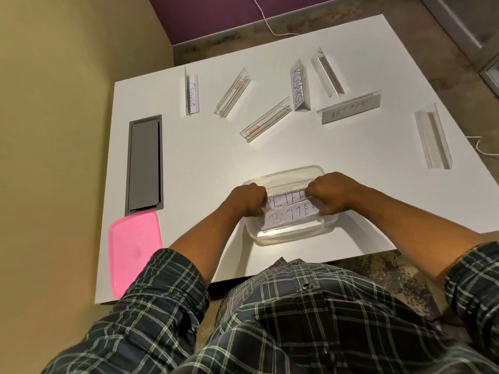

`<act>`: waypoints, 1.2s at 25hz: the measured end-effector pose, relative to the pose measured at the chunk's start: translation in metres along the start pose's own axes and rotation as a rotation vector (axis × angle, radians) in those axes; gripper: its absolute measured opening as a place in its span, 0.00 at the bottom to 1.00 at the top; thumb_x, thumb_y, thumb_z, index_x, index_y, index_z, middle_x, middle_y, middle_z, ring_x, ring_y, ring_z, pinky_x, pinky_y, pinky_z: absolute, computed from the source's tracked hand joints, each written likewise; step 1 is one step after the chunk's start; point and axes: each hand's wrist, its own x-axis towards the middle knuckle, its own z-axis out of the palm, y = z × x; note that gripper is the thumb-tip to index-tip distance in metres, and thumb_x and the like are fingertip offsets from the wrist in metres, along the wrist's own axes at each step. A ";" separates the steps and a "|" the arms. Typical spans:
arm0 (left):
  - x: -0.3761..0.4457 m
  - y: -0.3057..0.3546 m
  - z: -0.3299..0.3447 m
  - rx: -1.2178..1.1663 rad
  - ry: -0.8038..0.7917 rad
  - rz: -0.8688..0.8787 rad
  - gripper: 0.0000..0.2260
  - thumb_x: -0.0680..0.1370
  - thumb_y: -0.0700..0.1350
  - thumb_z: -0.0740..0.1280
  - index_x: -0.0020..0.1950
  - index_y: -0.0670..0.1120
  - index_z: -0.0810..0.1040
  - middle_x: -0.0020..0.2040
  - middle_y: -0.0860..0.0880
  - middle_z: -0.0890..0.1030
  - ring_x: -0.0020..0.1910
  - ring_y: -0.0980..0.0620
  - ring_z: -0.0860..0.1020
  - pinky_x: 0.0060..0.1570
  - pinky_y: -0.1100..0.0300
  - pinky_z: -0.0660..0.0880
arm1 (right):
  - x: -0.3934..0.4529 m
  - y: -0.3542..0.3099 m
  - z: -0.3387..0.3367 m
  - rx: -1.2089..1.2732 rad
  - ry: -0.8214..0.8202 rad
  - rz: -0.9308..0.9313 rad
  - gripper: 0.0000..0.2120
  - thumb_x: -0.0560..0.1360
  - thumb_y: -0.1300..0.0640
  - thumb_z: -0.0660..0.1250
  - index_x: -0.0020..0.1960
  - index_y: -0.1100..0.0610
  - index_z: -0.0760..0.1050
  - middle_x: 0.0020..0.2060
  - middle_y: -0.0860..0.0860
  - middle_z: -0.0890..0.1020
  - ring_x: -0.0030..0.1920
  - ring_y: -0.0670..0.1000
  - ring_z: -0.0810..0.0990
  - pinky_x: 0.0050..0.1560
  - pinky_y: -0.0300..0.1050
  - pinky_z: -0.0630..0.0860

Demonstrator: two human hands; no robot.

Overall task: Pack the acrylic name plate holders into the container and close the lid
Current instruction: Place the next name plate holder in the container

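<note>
Head view gives me both hands over the clear container (pixel 290 233) near the table's (pixel 205 163) front edge: left hand (pixel 249 198) and right hand (pixel 330 193) each pinch an end of a name plate holder (pixel 290 215) inside it. Seven more holders lie scattered farther back, and the pink lid (pixel 133 248) rests off to the left.

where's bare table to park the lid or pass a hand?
Free: the wide white band between the scattered clear acrylic name plate holders and the clear plastic container; also between the grey inset panel and the container. Crowded: far edge. The pink lid fills the near-left corner.
</note>
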 end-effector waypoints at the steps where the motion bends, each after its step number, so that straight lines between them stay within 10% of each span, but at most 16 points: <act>1: 0.000 0.002 0.007 0.064 0.027 0.009 0.11 0.72 0.48 0.73 0.52 0.48 0.84 0.51 0.47 0.83 0.49 0.44 0.81 0.43 0.56 0.76 | 0.003 -0.005 0.004 -0.017 -0.001 0.003 0.13 0.70 0.46 0.69 0.51 0.51 0.77 0.46 0.47 0.82 0.47 0.53 0.82 0.39 0.46 0.75; 18: -0.003 0.012 0.009 0.243 0.035 0.152 0.06 0.70 0.48 0.67 0.37 0.47 0.78 0.39 0.45 0.82 0.39 0.42 0.81 0.36 0.58 0.68 | 0.026 -0.021 0.027 -0.134 -0.065 0.005 0.15 0.79 0.49 0.63 0.61 0.56 0.74 0.56 0.54 0.81 0.54 0.58 0.81 0.51 0.52 0.76; 25: 0.025 0.031 -0.050 -0.162 0.387 0.138 0.18 0.73 0.56 0.62 0.28 0.47 0.71 0.26 0.49 0.76 0.30 0.47 0.75 0.30 0.60 0.68 | 0.004 0.017 -0.019 0.243 0.570 0.201 0.11 0.79 0.43 0.65 0.48 0.48 0.82 0.41 0.44 0.84 0.38 0.49 0.81 0.36 0.42 0.73; 30: 0.077 0.054 -0.106 -0.452 0.431 0.085 0.11 0.75 0.55 0.65 0.44 0.50 0.83 0.40 0.53 0.84 0.42 0.51 0.81 0.44 0.54 0.79 | -0.011 0.080 -0.035 0.686 0.615 0.719 0.06 0.76 0.45 0.68 0.50 0.44 0.80 0.43 0.40 0.84 0.41 0.45 0.81 0.45 0.44 0.76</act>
